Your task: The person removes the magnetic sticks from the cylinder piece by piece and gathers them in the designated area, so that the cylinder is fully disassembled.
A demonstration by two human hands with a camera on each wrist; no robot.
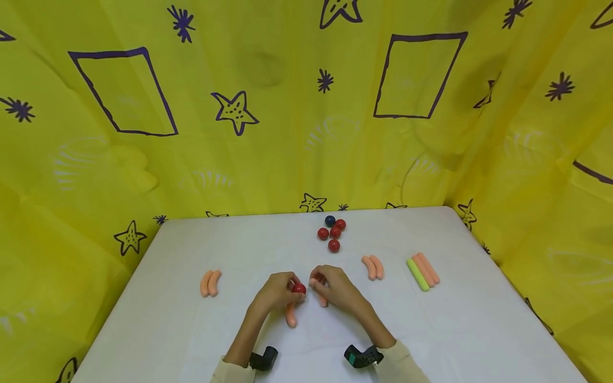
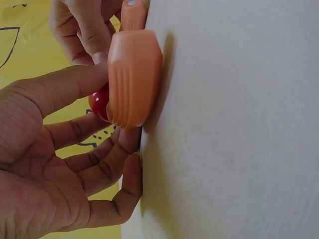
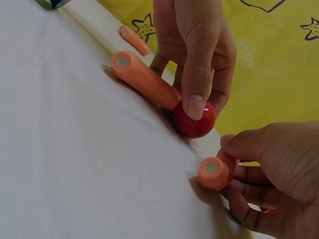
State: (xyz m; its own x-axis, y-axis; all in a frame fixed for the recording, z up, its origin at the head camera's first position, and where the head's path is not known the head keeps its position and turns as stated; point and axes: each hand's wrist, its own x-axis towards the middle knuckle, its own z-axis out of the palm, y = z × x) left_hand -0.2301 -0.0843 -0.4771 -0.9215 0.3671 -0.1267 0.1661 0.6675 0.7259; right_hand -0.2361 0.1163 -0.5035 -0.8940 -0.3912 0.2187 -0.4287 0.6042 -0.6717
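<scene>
My left hand (image 1: 278,290) pinches a red ball (image 1: 299,288) between thumb and fingers. A curved orange stick (image 1: 291,315) reaches from that ball toward the front of the table, and its near end lies low over the cloth. My right hand (image 1: 335,287) pinches a second curved orange stick (image 1: 323,301), close to the right of the ball and apart from it. In the right wrist view this stick (image 3: 214,174) shows a small greyish disc on its end. The fingers partly hide both sticks.
Two curved orange sticks (image 1: 210,283) lie at the left, and two more (image 1: 372,267) right of centre. A green stick (image 1: 418,275) lies beside two straight orange sticks (image 1: 426,269). Several red balls (image 1: 334,246) and a dark blue ball (image 1: 330,221) stand at the back.
</scene>
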